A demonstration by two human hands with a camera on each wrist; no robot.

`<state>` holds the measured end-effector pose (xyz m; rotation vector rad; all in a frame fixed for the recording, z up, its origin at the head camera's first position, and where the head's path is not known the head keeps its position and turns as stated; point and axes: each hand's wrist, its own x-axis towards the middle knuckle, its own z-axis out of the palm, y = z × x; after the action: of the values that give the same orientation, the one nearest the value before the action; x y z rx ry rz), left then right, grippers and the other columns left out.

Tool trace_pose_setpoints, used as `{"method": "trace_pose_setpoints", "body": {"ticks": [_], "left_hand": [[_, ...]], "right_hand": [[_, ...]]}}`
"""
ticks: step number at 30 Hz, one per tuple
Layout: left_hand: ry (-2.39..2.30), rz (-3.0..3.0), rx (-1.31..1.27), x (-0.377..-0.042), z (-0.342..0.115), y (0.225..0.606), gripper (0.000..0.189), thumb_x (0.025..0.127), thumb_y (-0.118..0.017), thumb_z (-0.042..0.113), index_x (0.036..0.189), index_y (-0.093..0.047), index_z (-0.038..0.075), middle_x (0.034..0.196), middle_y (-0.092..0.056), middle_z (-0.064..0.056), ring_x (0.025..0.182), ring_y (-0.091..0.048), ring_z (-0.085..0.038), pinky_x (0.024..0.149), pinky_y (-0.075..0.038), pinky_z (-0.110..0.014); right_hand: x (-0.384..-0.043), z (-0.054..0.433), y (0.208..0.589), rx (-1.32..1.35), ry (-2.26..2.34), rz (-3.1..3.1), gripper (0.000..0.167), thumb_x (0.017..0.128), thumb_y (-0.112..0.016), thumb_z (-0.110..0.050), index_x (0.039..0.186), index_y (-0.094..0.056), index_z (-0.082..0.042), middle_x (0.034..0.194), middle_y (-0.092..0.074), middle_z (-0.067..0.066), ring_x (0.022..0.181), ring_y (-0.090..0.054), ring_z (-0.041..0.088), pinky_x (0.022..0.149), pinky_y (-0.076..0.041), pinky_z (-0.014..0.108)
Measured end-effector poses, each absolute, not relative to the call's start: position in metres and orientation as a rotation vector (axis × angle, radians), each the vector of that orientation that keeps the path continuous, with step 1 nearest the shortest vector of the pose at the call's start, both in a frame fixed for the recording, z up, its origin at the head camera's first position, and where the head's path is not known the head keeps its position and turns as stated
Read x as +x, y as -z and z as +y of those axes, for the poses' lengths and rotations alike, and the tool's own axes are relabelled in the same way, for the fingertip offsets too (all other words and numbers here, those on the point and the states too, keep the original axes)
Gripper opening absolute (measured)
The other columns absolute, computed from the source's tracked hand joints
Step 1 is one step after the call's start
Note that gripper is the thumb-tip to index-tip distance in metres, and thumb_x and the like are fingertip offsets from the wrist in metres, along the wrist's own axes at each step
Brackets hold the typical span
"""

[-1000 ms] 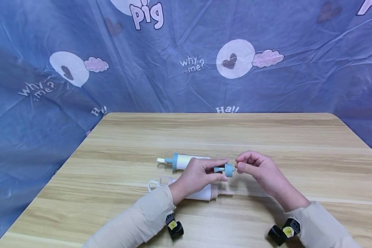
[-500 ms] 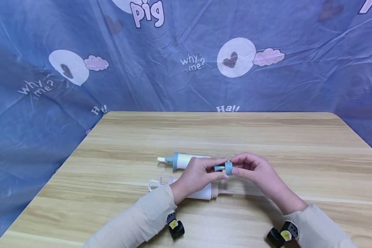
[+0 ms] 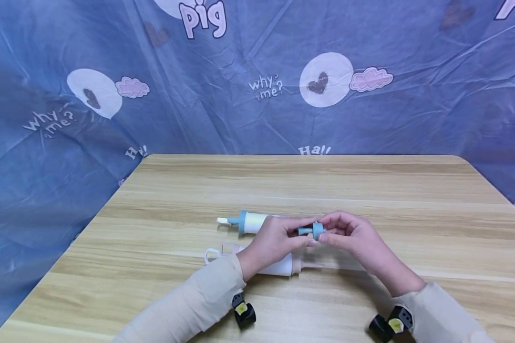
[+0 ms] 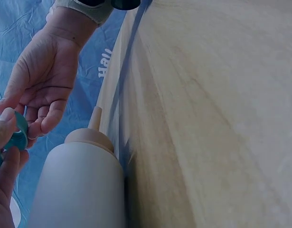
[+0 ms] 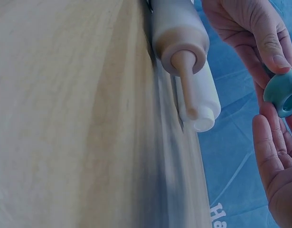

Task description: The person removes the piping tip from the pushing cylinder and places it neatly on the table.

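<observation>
My left hand point(image 3: 272, 242) and right hand point(image 3: 355, 233) pinch one blue fitting point(image 3: 317, 231). Two bottles point(image 3: 254, 223) point(image 3: 282, 267) lie on one table point(image 3: 420, 209); left wrist view shows one, head view both.

A small teal cap point(image 3: 317, 231) is held sideways between both hands point(image 3: 274, 239) point(image 3: 355, 234).

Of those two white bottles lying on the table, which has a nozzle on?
The bottle nearer the person: its beige nozzle points right. The farther bottle, with the blue collar, shows only a bare white neck.
</observation>
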<state>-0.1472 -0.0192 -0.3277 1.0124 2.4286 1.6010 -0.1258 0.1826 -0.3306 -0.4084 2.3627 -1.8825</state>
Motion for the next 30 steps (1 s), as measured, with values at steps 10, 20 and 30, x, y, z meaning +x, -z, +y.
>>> {"method": "trace_pose_setpoints", "body": {"ticks": [10,20,30], "left_hand": [[-1.582,2.409,1.014,-0.151,-0.015,0.321,0.046,0.078,-0.073,0.017,0.121,-0.061,0.009,0.113,-0.066,-0.007,0.073,-0.058,0.002,0.066,-0.051,-0.017],[-1.538,2.515,0.968,-0.157,-0.010,0.317,0.038,0.081,-0.070,0.020,0.116,-0.065,0.007,0.098,-0.071,-0.005,0.060,-0.049,0.001,0.052,-0.042,-0.015],[-1.576,2.539,0.922,-0.163,-0.004,0.311,0.025,0.085,-0.067,0.021,0.107,-0.071,0.009,0.090,-0.070,0.000,0.059,-0.045,-0.004,0.052,-0.038,-0.016]], "right_hand": [[-0.124,0.188,0.326,-0.398,1.887,2.386,0.029,0.083,-0.067,-0.010,0.108,-0.058,0.000,0.097,-0.064,-0.004,0.085,-0.063,0.011,0.074,-0.052,0.025],[-0.126,0.196,0.322,-0.420,1.936,2.408,0.021,0.084,-0.065,-0.005,0.103,-0.062,-0.014,0.091,-0.065,-0.008,0.082,-0.062,0.006,0.071,-0.050,0.021],[-0.131,0.206,0.314,-0.406,1.917,2.462,0.020,0.084,-0.066,-0.008,0.102,-0.063,-0.015,0.090,-0.065,-0.010,0.080,-0.063,0.006,0.070,-0.051,0.020]]}}
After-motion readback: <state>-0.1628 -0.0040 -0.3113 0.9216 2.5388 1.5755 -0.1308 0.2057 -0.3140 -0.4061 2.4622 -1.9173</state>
